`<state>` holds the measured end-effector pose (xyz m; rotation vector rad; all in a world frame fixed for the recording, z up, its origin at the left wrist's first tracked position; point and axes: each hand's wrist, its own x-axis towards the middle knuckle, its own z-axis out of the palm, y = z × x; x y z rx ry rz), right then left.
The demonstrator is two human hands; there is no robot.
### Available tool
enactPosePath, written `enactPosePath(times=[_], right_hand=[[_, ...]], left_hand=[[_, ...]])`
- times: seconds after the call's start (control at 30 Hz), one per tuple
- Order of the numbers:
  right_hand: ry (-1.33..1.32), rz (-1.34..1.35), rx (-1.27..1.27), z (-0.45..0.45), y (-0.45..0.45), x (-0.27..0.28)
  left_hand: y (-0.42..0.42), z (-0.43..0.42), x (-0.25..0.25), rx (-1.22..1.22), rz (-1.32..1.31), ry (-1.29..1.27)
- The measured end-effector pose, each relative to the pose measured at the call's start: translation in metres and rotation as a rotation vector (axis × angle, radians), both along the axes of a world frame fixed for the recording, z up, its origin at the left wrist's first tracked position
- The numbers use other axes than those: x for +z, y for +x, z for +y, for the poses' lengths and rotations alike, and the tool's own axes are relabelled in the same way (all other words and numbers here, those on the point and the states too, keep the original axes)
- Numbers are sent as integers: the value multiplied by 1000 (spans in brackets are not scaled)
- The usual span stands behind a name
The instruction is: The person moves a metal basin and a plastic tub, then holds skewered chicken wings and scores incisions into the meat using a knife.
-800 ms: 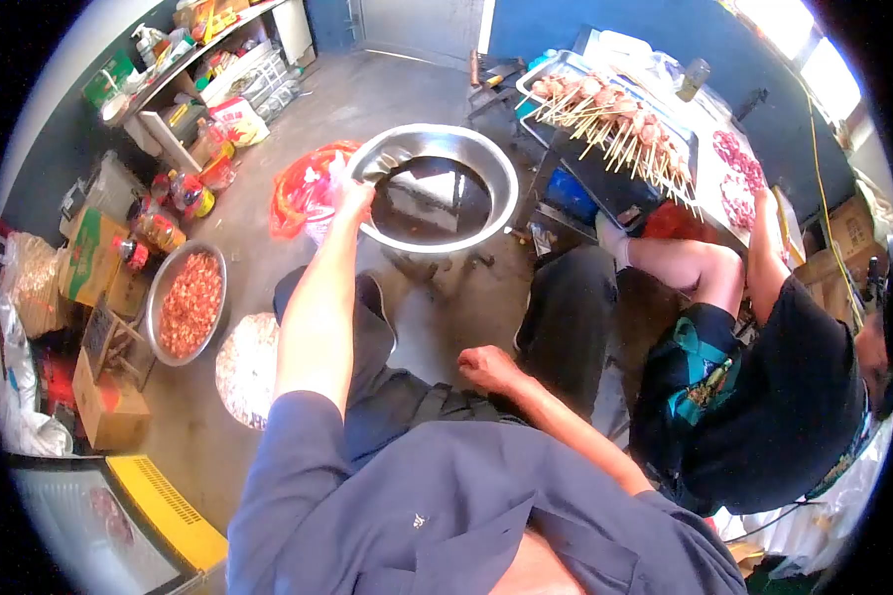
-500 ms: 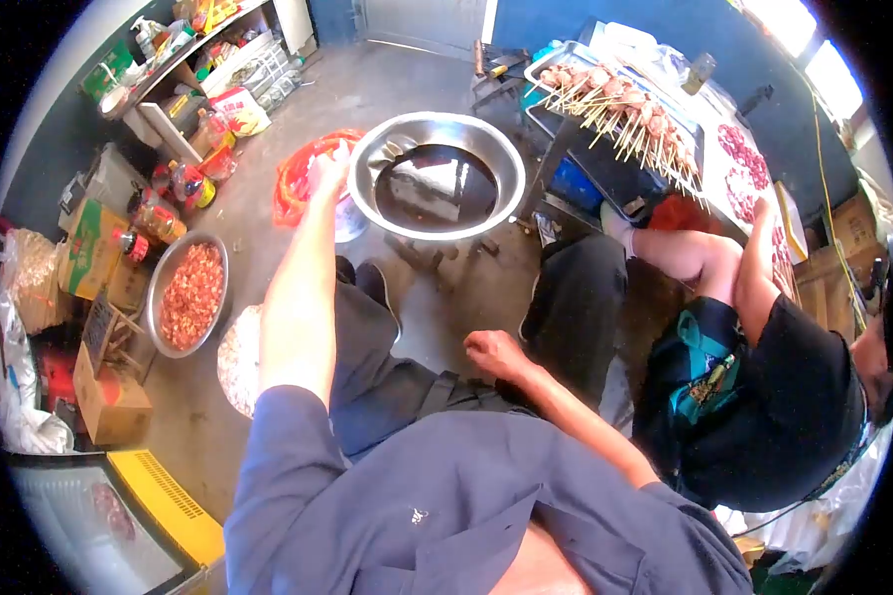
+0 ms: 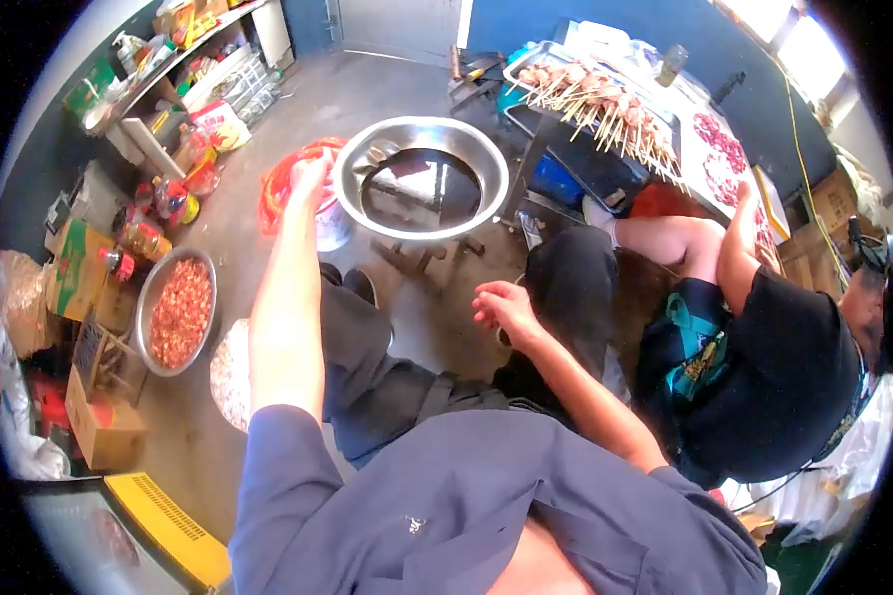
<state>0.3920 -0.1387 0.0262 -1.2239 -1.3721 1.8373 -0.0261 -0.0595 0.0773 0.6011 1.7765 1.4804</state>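
Observation:
My left hand (image 3: pixel 310 175) is stretched forward at the red plastic bag (image 3: pixel 276 188), just left of the basin's rim. Its fingers are washed out by glare, so their grip cannot be told. The bag lies around the top of a pale bucket (image 3: pixel 333 226). Beside them, a large metal basin (image 3: pixel 496 188) holds dark liquid with bright reflections. Above my lap is my right hand (image 3: pixel 506 305), fingers loosely bent and apart, with nothing in it.
A metal bowl of reddish chopped meat (image 3: pixel 181 312) is on the floor at left, near bottles (image 3: pixel 179 203) and boxes. On the right, skewered meat (image 3: pixel 605 104) fills a tray on a table. A seated co-worker (image 3: pixel 764 387) reaches toward red meat pieces (image 3: pixel 721 144).
My right hand has lifted slightly forward and its fingers have loosened apart. My left hand stays at the red bag. The whole view has shifted a little.

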Motion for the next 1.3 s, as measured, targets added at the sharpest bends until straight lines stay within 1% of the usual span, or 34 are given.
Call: enactPosePath(times=[0.1, 0.13, 0.17, 0.2, 0.3, 0.37, 0.4, 0.43, 0.47, 0.5, 0.57, 0.63, 0.67, 0.7, 0.73, 0.77, 0.83, 0.87, 0.9, 0.93, 1.0, 1.03, 1.07, 1.1, 1.17, 1.2, 1.23, 1.3], right_hand=[[-49, 14, -95, 20, -3, 5], [-58, -45, -118, 27, -4, 9], [-73, 17, -128, 33, -3, 10], [-89, -3, -150, 39, -5, 10], [-127, -2, -172, 50, -17, 7], [-140, 17, -241, 56, -23, 2], [-138, -12, -249, 63, -24, -2], [-141, -13, -254, 69, -27, -5], [-145, -35, -297, 75, -28, -7], [-146, -62, -336, 81, -26, -10], [-153, -76, -377, 98, -27, -17], [-172, -80, -434, 118, -29, -17], [-163, -112, -423, 127, -30, -15], [-156, -146, -413, 136, -29, -14], [-144, -166, -405, 144, -30, -13], [-138, -182, -392, 152, -32, -14], [-121, -197, -373, 163, -34, -15], [-116, -234, -360, 167, -40, -8], [-114, -271, -344, 173, -43, -7], [-142, -250, -268, 182, -43, -11], [-129, -266, -235, 193, -47, -13], [-98, -274, -200, 199, -50, -17], [-91, -194, -228, 202, -53, -21], [-77, -210, -241, 207, -54, -22], [-68, -256, -238, 209, -56, -16], [-25, -259, -235, 212, -55, -25], [20, -302, -232, 208, -57, -20], [89, -315, -228, 206, -60, -23]], left_hand=[[1, -1, 7, 30, 41, -2], [0, -4, 8, 23, 67, -44], [-3, -8, 9, 20, 93, -86], [-8, -8, 2, 29, 95, -23], [-22, -8, -14, 33, 191, -28], [-30, -8, -25, 21, 198, -61], [-39, -4, -45, 1, 294, -115], [-32, -5, -39, -23, 389, -168], [-24, -10, -36, -49, 405, -228], [-24, -9, -44, -52, 393, -228], [-33, 0, -46, -21, 460, -271], [-47, 13, -65, -15, 526, -228], [-48, 19, -74, -24, 569, -122], [-50, 24, -86, 3, 552, -107], [-45, 23, -77, -25, 552, -201], [-53, 32, -93, -68, 569, -226], [-30, 31, -62, -140, 450, -369], [-28, 34, -66, -145, 449, -370], [-27, 37, -71, -166, 464, -308], [-26, 37, -78, -188, 478, -253], [-26, 44, -89, -232, 503, -285], [-23, 46, -85, -268, 532, -300], [-18, 46, -81, -237, 411, -258], [-25, 52, -97, -169, 357, -205], [-26, 58, -104, -104, 317, -232], [-35, 64, -121, -80, 285, -230], [-28, 65, -114, -1, 254, -232], [-20, 64, -101, 44, 216, -259]])
